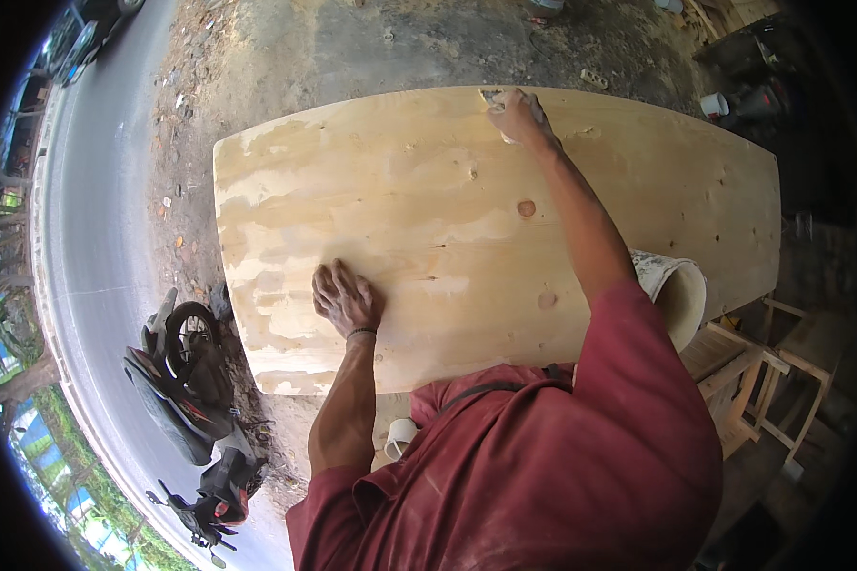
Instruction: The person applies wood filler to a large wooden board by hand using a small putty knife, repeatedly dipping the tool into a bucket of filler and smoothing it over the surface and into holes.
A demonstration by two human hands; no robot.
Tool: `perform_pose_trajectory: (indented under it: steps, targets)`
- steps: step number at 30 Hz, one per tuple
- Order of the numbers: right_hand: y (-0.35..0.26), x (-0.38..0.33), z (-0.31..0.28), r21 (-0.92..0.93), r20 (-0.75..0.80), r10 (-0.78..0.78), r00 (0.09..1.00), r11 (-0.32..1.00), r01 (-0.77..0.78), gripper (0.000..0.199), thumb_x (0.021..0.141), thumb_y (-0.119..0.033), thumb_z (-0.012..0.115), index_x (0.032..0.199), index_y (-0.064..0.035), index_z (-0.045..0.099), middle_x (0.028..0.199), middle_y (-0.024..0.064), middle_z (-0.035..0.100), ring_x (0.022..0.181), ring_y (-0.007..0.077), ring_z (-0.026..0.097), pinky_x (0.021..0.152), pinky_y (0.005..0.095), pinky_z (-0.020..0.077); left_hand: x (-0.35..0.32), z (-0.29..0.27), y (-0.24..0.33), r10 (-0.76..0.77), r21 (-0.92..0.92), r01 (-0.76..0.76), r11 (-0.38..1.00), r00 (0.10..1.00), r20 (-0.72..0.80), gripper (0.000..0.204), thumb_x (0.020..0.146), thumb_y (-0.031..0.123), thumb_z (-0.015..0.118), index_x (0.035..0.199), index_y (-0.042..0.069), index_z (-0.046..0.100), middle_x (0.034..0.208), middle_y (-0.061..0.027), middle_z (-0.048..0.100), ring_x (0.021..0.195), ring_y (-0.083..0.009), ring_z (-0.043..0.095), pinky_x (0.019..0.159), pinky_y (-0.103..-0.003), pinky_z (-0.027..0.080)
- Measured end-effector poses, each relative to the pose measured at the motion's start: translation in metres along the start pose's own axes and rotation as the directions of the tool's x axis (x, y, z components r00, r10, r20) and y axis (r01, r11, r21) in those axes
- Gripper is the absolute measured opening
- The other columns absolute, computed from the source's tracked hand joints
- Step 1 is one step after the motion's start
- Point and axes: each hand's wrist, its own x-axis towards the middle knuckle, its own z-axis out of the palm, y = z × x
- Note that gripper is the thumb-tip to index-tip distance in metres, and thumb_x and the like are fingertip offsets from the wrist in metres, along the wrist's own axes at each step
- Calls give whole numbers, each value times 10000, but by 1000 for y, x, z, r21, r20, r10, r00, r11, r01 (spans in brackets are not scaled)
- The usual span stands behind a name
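A large pale wooden panel with knots and patches of light filler lies flat in front of me. My left hand rests palm down on the panel near its front left part, fingers spread, a dark band on the wrist. My right hand reaches to the far edge of the panel and presses a small flat tool, half hidden under the fingers, against the wood. Both arms wear red sleeves.
A white bucket sits at the panel's front right edge, above wooden stools. A small white cup stands below the panel. A parked motorcycle and a paved road are on the left. Dirt ground lies beyond.
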Motion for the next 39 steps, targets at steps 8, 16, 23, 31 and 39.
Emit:
perform_pose_trajectory:
  steps: [8, 16, 23, 31, 39]
  targets:
    - [9, -7, -3, -244, 101, -199, 975, 945, 218, 295, 841, -188, 560, 1111, -141, 670, 1105, 234, 645, 1028, 385, 635, 884, 481, 525, 0, 1, 3, 2, 7, -2, 1000, 1000, 11, 591, 884, 366, 513, 1426, 175, 381, 1493, -145, 287, 1384, -326, 254, 1101, -509, 201]
    - [103, 11, -86, -565, 192, -29, 981, 814, 135, 326, 895, -144, 477, 1154, -170, 673, 1144, 160, 656, 1069, 340, 629, 876, 474, 520, 1, 3, 1, 0, 7, 0, 1000, 1000, 9, 589, 914, 421, 460, 1453, 199, 374, 1508, -145, 286, 1392, -335, 254, 1103, -513, 205]
    - [167, 18, -25, -664, -164, -96, 982, 747, -38, 205, 806, -193, 590, 943, -100, 711, 865, 151, 711, 801, 260, 707, 683, 387, 551, 3, 9, 2, 19, -6, -19, 1000, 1000, -22, 582, 907, 406, 469, 1442, 199, 372, 1503, -143, 292, 1390, -335, 261, 1111, -513, 197]
    - [154, 15, -29, 16, -253, 252, 934, 966, -257, 257, 796, -267, 613, 798, -25, 696, 725, 187, 687, 612, 270, 690, 602, 378, 556, 3, 3, 6, 29, -28, -31, 999, 998, -51, 566, 895, 348, 496, 1422, 179, 380, 1464, -149, 330, 1378, -329, 279, 1095, -512, 217]
    - [131, 17, -101, 47, 119, 259, 959, 963, -266, 288, 772, -189, 631, 848, 87, 659, 774, 257, 674, 722, 341, 702, 577, 447, 553, 2, -1, 5, 15, -27, -16, 1000, 1000, -18, 580, 904, 390, 482, 1437, 184, 382, 1490, -156, 312, 1391, -328, 261, 1105, -509, 204]
